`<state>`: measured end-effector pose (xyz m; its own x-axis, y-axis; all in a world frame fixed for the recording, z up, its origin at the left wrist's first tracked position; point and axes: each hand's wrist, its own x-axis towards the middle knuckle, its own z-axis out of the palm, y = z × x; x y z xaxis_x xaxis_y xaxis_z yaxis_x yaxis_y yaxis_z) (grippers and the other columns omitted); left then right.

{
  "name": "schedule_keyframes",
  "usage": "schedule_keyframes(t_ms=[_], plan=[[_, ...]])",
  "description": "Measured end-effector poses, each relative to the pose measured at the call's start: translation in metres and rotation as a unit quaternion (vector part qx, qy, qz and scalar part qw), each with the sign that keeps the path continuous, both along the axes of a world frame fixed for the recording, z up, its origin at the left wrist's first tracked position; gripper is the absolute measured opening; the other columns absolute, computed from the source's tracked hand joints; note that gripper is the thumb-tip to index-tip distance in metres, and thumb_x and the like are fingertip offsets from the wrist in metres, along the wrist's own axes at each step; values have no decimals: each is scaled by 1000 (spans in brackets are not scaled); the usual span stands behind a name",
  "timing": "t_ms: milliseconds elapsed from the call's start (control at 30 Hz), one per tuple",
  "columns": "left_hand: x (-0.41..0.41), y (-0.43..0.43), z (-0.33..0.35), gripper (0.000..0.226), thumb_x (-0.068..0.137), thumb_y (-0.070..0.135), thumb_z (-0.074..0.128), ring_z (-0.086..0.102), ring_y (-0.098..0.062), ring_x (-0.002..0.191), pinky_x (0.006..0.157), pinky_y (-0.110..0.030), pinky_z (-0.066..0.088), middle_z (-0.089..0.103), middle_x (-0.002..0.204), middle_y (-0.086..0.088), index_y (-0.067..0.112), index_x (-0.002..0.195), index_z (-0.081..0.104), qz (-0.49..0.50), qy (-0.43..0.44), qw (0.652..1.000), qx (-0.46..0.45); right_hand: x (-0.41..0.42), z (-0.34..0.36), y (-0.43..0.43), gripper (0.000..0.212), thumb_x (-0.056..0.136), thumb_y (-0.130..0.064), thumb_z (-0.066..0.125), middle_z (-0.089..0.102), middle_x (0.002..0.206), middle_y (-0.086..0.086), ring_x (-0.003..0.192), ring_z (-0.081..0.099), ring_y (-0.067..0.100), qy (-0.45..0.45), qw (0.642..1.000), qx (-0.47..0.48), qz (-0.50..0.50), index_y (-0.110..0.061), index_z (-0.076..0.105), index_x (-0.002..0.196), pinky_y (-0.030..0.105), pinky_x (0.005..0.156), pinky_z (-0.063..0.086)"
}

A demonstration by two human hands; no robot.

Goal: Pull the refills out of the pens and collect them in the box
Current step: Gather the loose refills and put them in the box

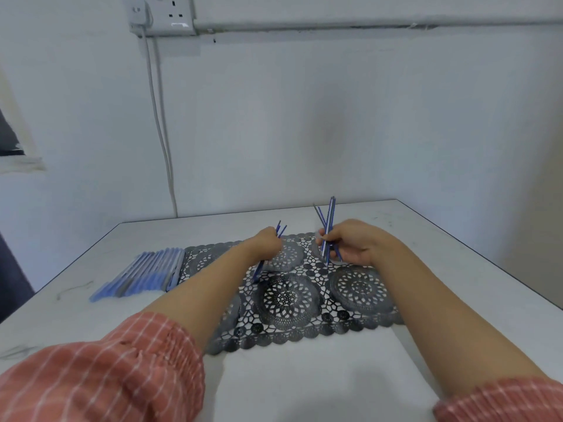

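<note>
We've got a white table (304, 391) with a black lace mat (304, 300) right under our hands, and a row of pens (146, 275) off to the left of our left hand (268, 243). That hand's curled round a few refills (281, 228). Our right hand (356, 245) pinches a bigger bunch (329, 220) sticking up past its fingers.

left hand (268, 243): forearm stretched forward, closed round left refills (281, 228) | right hand (356, 245): forearm stretched forward, fingers (338, 254) and thumb pinch right refills (330, 214) upright | hands apart
</note>
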<state>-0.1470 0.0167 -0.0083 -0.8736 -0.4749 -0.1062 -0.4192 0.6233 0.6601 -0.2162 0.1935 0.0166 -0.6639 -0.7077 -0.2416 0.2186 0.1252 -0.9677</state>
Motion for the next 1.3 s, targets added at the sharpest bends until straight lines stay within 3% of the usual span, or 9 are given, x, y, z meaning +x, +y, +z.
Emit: schedule_keyframes(t_ms=[100,233,333,400,733,900,1033,1200,1300], plan=[[-12,4,16,15,94,-3,32,38,-14,55,51,-24,33,44,68,-7,3,94,46,36,104,973,205,-16,16,4,25,97,5,29,53,78,13,66,47,17,-36,998,-41,-29,-7,48,85,25,53,31],[-35,17,43,32,96,-7,20,36,-14,57,54,-22,34,40,67,-7,6,80,43,42,230,879,416,-47,26,1,28,98,3,27,49,73,10,64,47,18,-26,994,-45,-96,-10,46,82,25,54,32],[-62,28,59,33,95,-10,17,34,-17,58,57,-24,34,38,68,-8,7,77,40,45,303,814,494,-68,30,-2,28,98,3,28,52,73,11,66,53,21,-3,987,-53,-153,-10,45,81,29,58,40],[-79,36,62,31,94,-11,19,37,-19,57,57,-26,36,39,67,-9,7,78,39,43,326,803,496,-79,28,-4,26,97,2,30,56,74,10,65,56,21,34,986,-22,-163,-12,45,81,30,59,41],[-128,45,32,22,93,-9,30,56,-26,66,75,-38,53,51,71,-14,5,80,42,20,236,909,342,-104,8,-10,10,91,4,45,61,69,20,56,60,28,174,969,118,-132,0,52,86,36,56,54],[-134,51,22,19,91,-6,37,58,-25,61,68,-37,54,57,68,-17,5,78,45,17,208,948,240,-100,-7,-21,8,83,2,54,67,72,17,62,66,29,327,901,250,-135,5,61,80,39,60,58],[-133,50,16,12,80,-6,52,67,-30,71,75,-43,56,66,76,-20,5,74,52,18,176,977,118,-89,-9,-25,30,83,-2,56,45,65,4,57,45,18,432,827,335,-132,-10,37,62,22,42,29],[-138,46,17,16,69,-5,61,62,-29,68,67,-34,55,61,70,-16,6,64,51,32,134,990,-22,-94,-16,-29,33,80,0,57,38,61,2,52,38,14,446,818,339,-132,-13,34,59,21,41,23],[-136,46,20,34,68,-7,57,37,-19,52,53,-27,34,36,51,-4,12,51,34,28,116,990,-78,-94,-19,-29,33,77,2,56,37,60,2,55,41,17,460,810,342,-125,-13,33,58,21,41,24]])
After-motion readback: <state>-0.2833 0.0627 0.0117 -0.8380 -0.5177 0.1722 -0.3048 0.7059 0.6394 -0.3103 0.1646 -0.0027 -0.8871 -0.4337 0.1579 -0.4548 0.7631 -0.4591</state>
